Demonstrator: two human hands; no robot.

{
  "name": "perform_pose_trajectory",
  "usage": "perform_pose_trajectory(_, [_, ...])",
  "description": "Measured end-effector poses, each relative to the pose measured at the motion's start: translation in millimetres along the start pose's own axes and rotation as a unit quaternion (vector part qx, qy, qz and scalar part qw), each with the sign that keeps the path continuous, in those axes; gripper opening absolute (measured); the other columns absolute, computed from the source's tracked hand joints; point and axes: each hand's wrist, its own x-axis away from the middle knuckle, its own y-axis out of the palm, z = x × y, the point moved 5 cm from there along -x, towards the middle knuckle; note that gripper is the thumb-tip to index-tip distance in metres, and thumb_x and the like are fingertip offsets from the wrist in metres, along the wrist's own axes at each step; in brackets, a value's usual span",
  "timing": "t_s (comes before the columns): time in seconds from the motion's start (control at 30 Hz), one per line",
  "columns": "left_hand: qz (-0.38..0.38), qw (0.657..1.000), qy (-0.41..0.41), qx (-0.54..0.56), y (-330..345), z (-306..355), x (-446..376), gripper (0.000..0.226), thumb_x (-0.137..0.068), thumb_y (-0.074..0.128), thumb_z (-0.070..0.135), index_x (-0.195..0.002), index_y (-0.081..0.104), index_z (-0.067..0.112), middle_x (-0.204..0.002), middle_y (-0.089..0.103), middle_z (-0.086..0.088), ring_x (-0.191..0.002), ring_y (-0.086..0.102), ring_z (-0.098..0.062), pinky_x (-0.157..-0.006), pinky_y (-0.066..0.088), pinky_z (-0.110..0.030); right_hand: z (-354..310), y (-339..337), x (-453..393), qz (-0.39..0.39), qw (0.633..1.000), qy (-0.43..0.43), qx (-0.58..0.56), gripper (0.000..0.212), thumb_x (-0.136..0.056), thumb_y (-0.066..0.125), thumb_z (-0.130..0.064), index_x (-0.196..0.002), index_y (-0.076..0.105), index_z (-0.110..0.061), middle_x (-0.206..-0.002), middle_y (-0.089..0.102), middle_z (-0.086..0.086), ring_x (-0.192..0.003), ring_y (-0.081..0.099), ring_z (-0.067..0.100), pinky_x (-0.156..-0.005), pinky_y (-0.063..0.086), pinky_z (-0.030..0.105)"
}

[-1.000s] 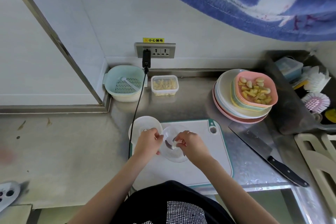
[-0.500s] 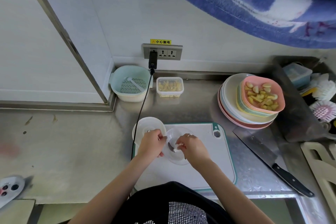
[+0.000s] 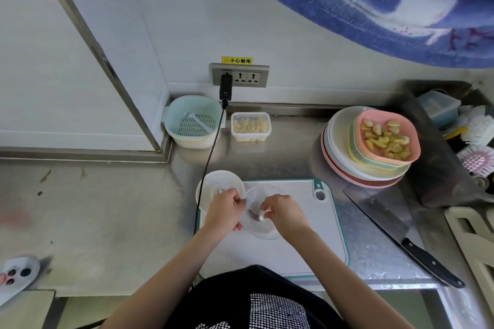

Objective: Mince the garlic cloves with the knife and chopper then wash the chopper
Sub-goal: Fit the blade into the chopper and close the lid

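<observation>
Left of grip: chopper lid (image 3: 219, 189) touching the left hand (image 3: 226, 209); black cable (image 3: 211, 152) runs past it.
Right of grip: bare cutting board (image 3: 315, 224), then knife (image 3: 401, 238) on steel.
Beyond grip: open counter up to garlic tub (image 3: 250, 126) and strainer basket (image 3: 191, 121).
Far right: plate stack (image 3: 344, 168).

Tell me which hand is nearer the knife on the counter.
Right. The right hand is over the cutting board, on the side towards the knife; the left hand is farther, at the board's opposite edge.
</observation>
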Motion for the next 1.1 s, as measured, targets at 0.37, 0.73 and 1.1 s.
perform_pose_trajectory(0.37, [0.172, 0.968, 0.044, -0.178, -39, -16, -16, 0.029, -0.09, 0.055, 0.013, -0.118, 0.056, 0.007, -0.118, 0.054, -0.012, -0.11, 0.052, -0.031, -0.088, 0.038, -0.038, -6, -16, -3, 0.044, 0.995, -0.012, -0.092, 0.029, -0.083, 0.071, -0.025, -0.111, 0.067, -0.018, -0.104, 0.065, 0.001, -0.094, 0.061, 0.017, -0.072, 0.045, 0.023])
perform_pose_trajectory(0.73, [-0.079, 0.928, 0.072, -0.358, -21, -24, -14, 0.114, -0.074, 0.065, 0.043, -0.147, -0.022, 0.04, -0.152, -0.036, -0.01, -0.138, -0.035, -0.033, -0.114, -0.008, -0.049, -17, -21, 4, 0.077, 0.985, -0.013, -0.151, 0.019, -0.093, 0.052, -0.013, -0.102, 0.069, -0.012, -0.099, 0.067, 0.005, -0.089, 0.061, 0.021, -0.077, 0.049, 0.028])
perform_pose_trajectory(1.1, [0.011, 0.985, 0.02, -0.17, -43, 3, -39, 0.119, -0.054, 0.065, 0.068, -0.15, -0.002, 0.041, -0.148, 0.03, -0.007, -0.134, 0.029, -0.033, -0.108, 0.017, -0.046, -10, -25, 6, 0.096, 0.951, 0.031, -0.291, 0.02, -0.093, 0.052, -0.012, -0.103, 0.066, -0.023, -0.086, 0.067, 0.001, -0.077, 0.062, 0.015, -0.059, 0.046, 0.014])
